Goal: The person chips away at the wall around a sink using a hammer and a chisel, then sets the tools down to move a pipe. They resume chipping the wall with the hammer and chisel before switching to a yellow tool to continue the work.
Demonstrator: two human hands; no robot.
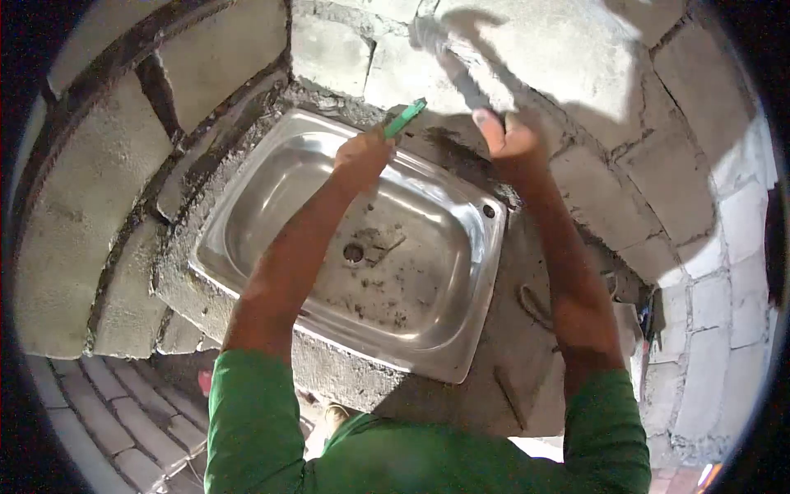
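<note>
My left hand (364, 158) is closed around a short green bar-like tool (405, 118), possibly a chisel, whose far end points up at the block wall. It is above the back rim of a stainless steel sink (247, 206). My right hand (518, 144) is raised beside the wall, right of the left hand, with its thumb along a grey handle. What it grips looks like a hammer (462, 81), smeared by motion, its head up and to the left. Dark shadows of the arm and tool fall on the wall. Grit and a small twig-like piece lie around the sink's drain hole (354, 252).
The sink is set in a rough mortar counter (346, 370) against block walls (568, 66). On the counter's right side are a thin rod (510, 397) and a curved loop (535, 306). A second block wall (90, 198) rises at the left.
</note>
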